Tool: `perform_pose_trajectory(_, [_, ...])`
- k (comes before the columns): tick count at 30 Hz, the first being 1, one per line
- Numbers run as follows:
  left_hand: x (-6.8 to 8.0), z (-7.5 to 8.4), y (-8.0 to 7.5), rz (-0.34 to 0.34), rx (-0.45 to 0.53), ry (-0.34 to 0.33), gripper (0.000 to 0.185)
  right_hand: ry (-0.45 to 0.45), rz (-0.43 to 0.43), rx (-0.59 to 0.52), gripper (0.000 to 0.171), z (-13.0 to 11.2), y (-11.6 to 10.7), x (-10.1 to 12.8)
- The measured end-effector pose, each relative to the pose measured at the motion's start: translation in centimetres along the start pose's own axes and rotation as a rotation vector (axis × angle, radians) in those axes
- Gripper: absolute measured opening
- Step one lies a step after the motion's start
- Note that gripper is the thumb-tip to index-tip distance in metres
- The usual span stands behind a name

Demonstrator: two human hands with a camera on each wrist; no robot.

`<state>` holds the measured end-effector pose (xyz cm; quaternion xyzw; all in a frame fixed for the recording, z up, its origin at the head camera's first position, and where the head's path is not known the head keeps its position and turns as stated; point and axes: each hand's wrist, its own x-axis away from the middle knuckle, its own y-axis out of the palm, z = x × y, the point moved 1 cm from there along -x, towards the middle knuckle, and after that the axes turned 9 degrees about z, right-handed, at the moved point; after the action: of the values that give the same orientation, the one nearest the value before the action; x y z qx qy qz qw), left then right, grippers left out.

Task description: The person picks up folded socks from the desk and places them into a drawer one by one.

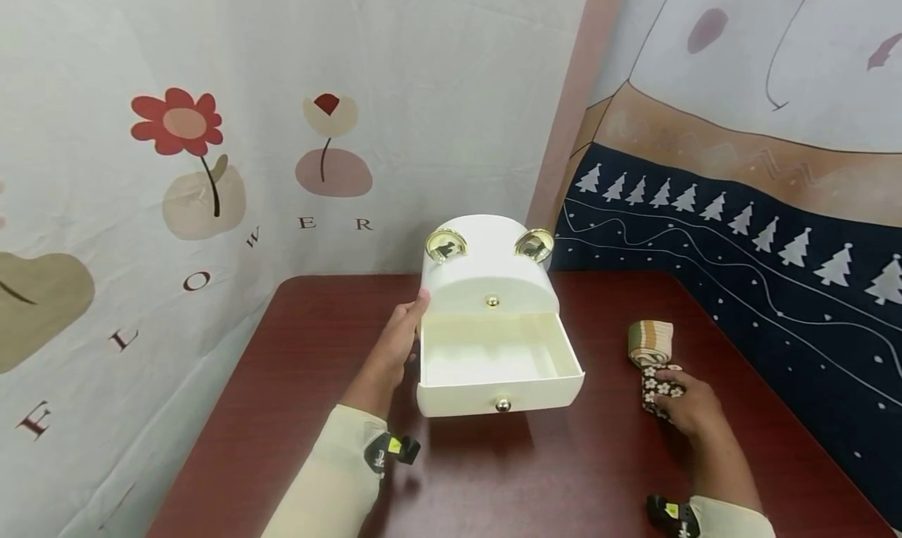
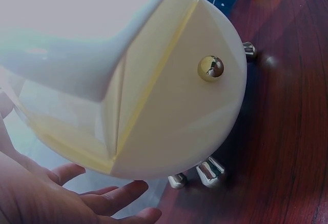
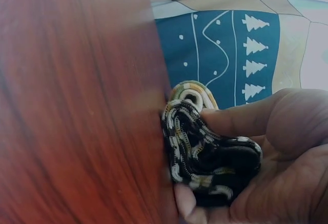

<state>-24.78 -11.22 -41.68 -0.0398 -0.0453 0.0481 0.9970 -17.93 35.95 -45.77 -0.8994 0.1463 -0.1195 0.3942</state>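
Observation:
A cream-white box (image 1: 479,272) with a rounded top and two gold-rimmed round eyes stands mid-table, its drawer (image 1: 502,397) pulled out. Nothing lies inside the drawer. My left hand (image 1: 396,342) rests along the box's left side, thumb up by the top edge. In the left wrist view its loosely extended fingers (image 2: 115,198) lie beside the curved wall. At the right, my right hand (image 1: 694,403) pinches a rolled black sock (image 1: 658,389) with white flowers, between thumb and fingers, low at the tabletop. Just behind it lies a rolled cream, orange and green striped sock (image 1: 651,341).
A dark red wooden table (image 1: 310,342) carries everything. Behind it hangs a pale cloth (image 1: 437,92) with printed flowers, and to the right a navy cloth (image 1: 775,287) with white trees. Small metal feet (image 2: 210,171) and a round gold knob (image 2: 210,68) stick out from the box.

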Motion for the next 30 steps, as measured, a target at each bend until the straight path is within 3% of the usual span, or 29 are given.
perform_pose_trajectory(12, [0.0, 0.1, -0.2, -0.002, -0.015, 0.013, 0.075, 0.040, 0.052, -0.118, 0.049, -0.4, -0.3, 0.8])
perform_pose_trajectory(30, [0.0, -0.1, 0.0, 0.002, -0.009, 0.002, 0.077, -0.163, 0.086, -0.039, 0.052, -5.0, -1.9, 3.7])
